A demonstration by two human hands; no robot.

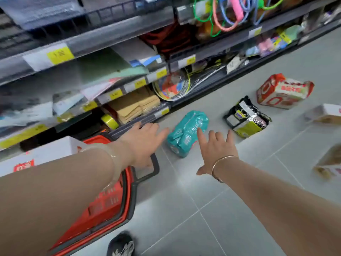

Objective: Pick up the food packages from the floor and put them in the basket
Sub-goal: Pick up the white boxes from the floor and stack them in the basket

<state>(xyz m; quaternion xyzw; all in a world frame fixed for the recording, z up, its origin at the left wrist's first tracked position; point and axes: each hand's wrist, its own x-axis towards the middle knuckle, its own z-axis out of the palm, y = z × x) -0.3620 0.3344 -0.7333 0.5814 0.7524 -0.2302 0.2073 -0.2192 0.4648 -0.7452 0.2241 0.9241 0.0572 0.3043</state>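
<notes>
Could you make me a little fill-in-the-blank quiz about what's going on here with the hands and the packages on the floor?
1. Both hands reach toward the ____ package, the nearest one on the floor.
2. The left hand and right hand have their fingers ____, holding nothing.
3. The basket by the left arm is ____ in colour, with a dark handle.
4. The black and yellow package lies between the teal one and the ____ and white package.

Missing words: teal; spread open; red; red

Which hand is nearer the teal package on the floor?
Right. The right hand has its index fingertip overlapping the teal package; the left hand reaches in from the package's left, fingertips just short of it.
</notes>
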